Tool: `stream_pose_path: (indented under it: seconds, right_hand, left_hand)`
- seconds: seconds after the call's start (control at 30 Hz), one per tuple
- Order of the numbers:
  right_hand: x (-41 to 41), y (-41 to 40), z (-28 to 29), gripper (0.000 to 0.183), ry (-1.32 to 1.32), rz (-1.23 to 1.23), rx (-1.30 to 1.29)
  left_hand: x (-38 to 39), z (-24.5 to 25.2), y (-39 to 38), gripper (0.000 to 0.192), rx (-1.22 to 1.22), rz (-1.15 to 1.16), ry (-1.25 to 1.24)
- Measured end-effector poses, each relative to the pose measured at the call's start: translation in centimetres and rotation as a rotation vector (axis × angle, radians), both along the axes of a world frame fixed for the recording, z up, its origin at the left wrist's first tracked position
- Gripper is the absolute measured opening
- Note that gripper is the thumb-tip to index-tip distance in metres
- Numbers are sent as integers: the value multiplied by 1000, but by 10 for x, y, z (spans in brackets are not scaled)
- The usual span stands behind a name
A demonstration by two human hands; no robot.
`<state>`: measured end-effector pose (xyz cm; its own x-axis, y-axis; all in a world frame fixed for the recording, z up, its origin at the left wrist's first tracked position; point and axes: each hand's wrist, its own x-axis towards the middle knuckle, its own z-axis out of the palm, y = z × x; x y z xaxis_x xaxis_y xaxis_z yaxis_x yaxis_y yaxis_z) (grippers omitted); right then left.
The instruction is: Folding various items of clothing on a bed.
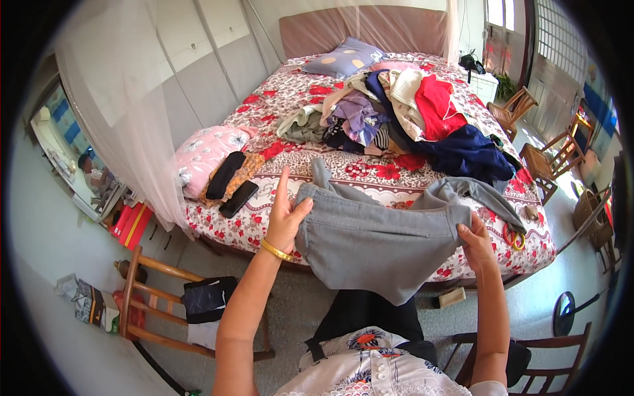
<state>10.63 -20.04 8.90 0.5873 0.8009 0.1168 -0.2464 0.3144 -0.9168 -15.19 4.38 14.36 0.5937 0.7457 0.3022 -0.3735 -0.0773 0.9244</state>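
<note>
A grey cloth garment [376,237] is stretched between both hands above the near edge of the bed. My left hand [290,218] holds its left end between thumb and palm, index finger pointing up. At the right end, my right hand [478,240] pinches the cloth with thumb and fingers. Part of the garment, like a sleeve or leg, lies back on the floral bedsheet [277,178]. Behind it on the bed is a heap of mixed clothes [356,114], with a red garment [436,106] and a navy one [470,151] on its right side.
Left on the bed lie a pink pillow [210,148], a folded black cloth [225,173] and a black phone [238,199]. A wooden chair [158,302] bearing folded cloth stands at lower left, a dark chair [550,341] at lower right. Mosquito netting [129,128] hangs at left.
</note>
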Motion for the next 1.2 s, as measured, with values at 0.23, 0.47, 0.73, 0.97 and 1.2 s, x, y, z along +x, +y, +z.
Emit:
stream_pose_path:
  seconds: [0.23, 0.47, 0.73, 0.97, 1.2]
  right_hand:
    - [2, 11, 56, 37, -263, -335, 180]
    - [35, 13, 71, 17, -322, -201, 265]
    - [26, 12, 78, 35, -646, -200, 55]
    - [24, 24, 114, 26, -899, -520, 13]
    - [24, 44, 158, 28, -157, -180, 697]
  left_hand:
    - [13, 33, 25, 19, 85, -127, 103]
    - [10, 76, 27, 78, 176, -429, 153]
    - [20, 130, 46, 52, 1258, 340, 651]
    - [35, 236, 71, 27, 1471, 487, 483]
    - [72, 325, 24, 23, 636, -120, -43]
